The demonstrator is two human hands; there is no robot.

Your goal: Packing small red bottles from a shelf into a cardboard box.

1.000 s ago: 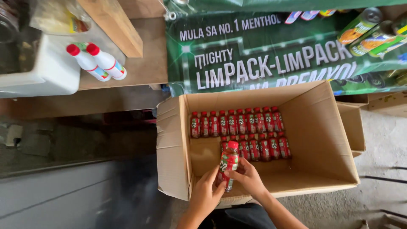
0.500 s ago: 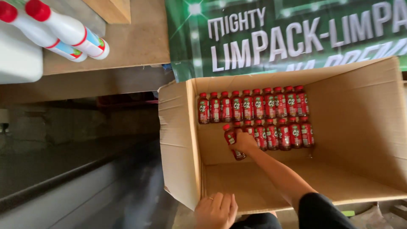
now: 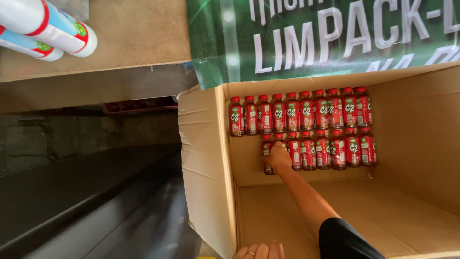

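A big open cardboard box holds small red-capped bottles of red drink in two rows against its far wall: a full back row and a shorter front row. My right hand reaches deep into the box, its fingers closed over a bottle near the left end of the front row. The end bottle shows just left of that hand. My left hand, with a ring on one finger, rests on the box's near edge at the bottom of the view, fingers apart and holding nothing.
A green banner with large white letters hangs behind the box. Two white bottles with red bands lie on a brown ledge at top left. Dark concrete floor lies left of the box.
My right hand has carried a bottle from the box's front into the second row. My left hand has let go and dropped to the near edge. The view has moved closer.
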